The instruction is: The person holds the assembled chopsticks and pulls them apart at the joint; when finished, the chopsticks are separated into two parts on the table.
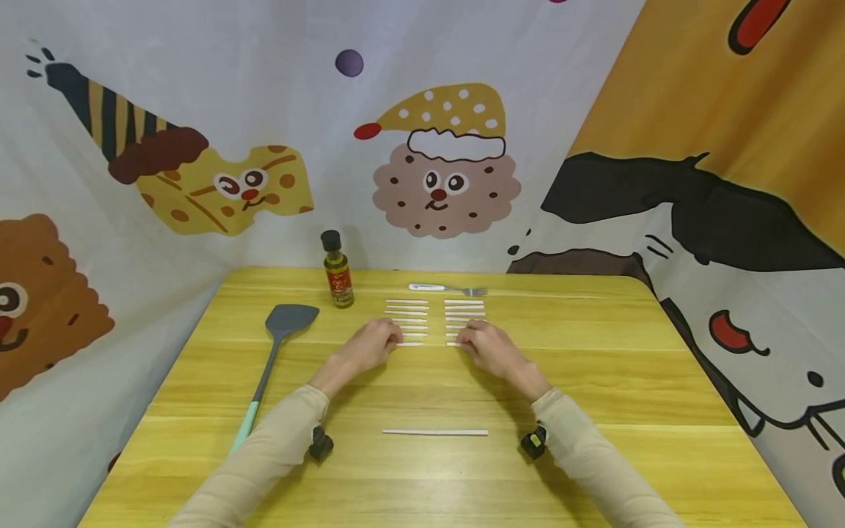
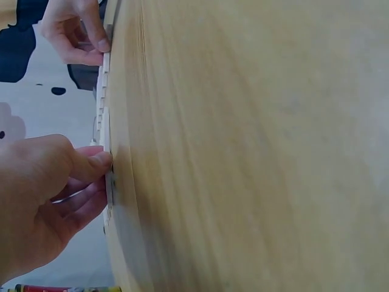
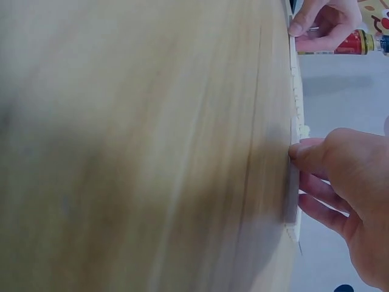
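Observation:
Two columns of short, thin white sticks lie in rows on the table. My left hand [image 1: 378, 342] is at the near end of the left column. Thumb and fingers there pinch the nearest white stick [image 2: 107, 131], low at the tabletop. Opposite it, my right hand [image 1: 491, 347] pinches the nearest white stick [image 3: 292, 204] of the right column, thumb on the near side and fingers behind. Its inner tip shows beyond the fingers in the head view. A longer white stick [image 1: 436, 433] lies crosswise on the table between the forearms.
Behind the columns lies a fork [image 1: 449, 290] with a white handle. An oil bottle [image 1: 339, 275] with a black cap stands at the back left. A grey spatula [image 1: 271, 367] with a mint handle lies left of my left arm. A printed curtain [image 1: 436, 44] hangs behind the table.

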Demonstrator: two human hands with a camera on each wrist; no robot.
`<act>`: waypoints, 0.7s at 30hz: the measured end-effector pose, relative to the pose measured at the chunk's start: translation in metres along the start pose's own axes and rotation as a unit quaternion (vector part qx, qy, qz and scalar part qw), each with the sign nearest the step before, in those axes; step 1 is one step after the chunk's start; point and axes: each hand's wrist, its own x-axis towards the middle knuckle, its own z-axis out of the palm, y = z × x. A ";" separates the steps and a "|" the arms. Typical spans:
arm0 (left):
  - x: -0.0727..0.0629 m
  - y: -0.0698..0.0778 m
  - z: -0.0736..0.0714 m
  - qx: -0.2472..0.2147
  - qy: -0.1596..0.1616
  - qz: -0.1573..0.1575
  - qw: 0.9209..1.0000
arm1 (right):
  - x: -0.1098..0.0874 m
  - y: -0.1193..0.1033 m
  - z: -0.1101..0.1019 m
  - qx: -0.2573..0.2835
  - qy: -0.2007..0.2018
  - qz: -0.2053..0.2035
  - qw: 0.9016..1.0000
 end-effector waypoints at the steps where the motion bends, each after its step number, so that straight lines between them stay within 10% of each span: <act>1: 0.000 0.000 0.000 0.000 0.001 0.000 1.000 | 0.000 0.000 0.001 -0.002 0.001 0.000 1.000; 16: -0.006 0.016 -0.018 -0.001 0.034 -0.041 0.999 | -0.001 -0.011 -0.009 0.003 0.035 -0.018 0.999; 21: -0.018 0.034 -0.029 0.017 0.021 -0.004 1.000 | -0.008 -0.028 -0.021 0.029 0.024 -0.019 0.999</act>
